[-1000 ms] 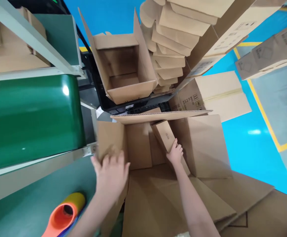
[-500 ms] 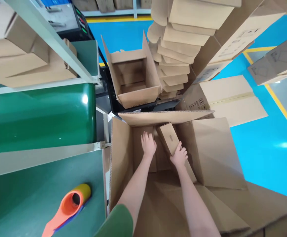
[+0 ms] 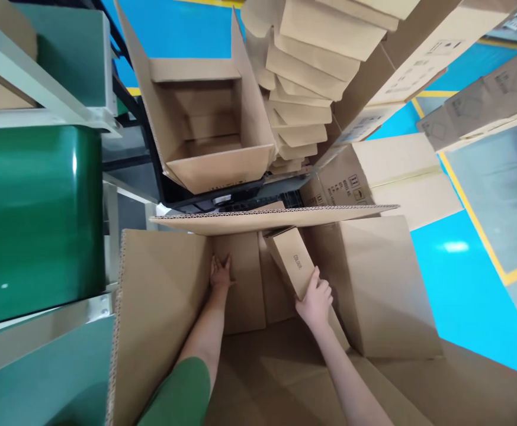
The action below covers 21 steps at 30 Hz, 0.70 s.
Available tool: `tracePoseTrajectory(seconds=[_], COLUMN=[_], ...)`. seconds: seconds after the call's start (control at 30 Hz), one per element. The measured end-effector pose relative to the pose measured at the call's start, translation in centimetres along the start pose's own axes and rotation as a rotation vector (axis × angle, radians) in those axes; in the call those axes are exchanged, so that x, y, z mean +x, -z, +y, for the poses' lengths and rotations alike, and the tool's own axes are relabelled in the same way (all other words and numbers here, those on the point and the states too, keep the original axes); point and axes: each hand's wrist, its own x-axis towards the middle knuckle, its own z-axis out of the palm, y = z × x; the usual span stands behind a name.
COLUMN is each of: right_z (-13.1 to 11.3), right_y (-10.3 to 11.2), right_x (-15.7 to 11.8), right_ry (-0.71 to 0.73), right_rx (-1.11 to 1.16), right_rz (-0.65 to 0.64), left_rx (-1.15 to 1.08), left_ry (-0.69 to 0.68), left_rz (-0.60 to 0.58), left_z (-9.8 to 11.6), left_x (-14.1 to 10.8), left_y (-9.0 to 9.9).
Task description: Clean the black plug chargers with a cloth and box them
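I have the left hand (image 3: pixel 221 274) extended and splayed inside the large carton (image 3: pixel 164 290); apart from it, the right hand (image 3: pixel 315 303) clasps the narrow cardboard box (image 3: pixel 296 260).

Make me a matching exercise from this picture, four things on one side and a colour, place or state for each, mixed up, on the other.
Things:
1. Left hand
2. Belt
3. Right hand
4. Floor

Descriptions:
A. Bright blue, with yellow lines
B. Gripping the narrow box
C. Spread open inside the big box
D. Shiny green

Right pairs: 1-C, 2-D, 3-B, 4-A
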Motion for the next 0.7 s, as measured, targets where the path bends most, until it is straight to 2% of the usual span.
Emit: tracePoseTrajectory(seconds=[0.23, 0.47, 0.57, 0.7], right_z=[-0.4, -4.2, -5.1, -5.1], right_y=[0.5, 1.2, 1.7, 2.5], right_x=[0.6, 2.3, 2.6, 1.9], right_ry=[0.028, 0.115, 0.114, 0.082], right_rx=[0.011, 0.059, 0.064, 0.067], right_rz=[-0.007, -0.040, -0.057, -0.053], left_rx=[0.050, 0.156, 0.167, 0.155], left_ry=[0.035, 0.095, 0.118, 0.146], left_rz=[0.017, 0.002, -0.010, -0.016], left_z=[-1.1, -4.5, -4.8, -4.3], left_x=[0.5, 1.1, 1.4, 1.2], left_y=[-1.5, -1.1, -0.8, -0.7])
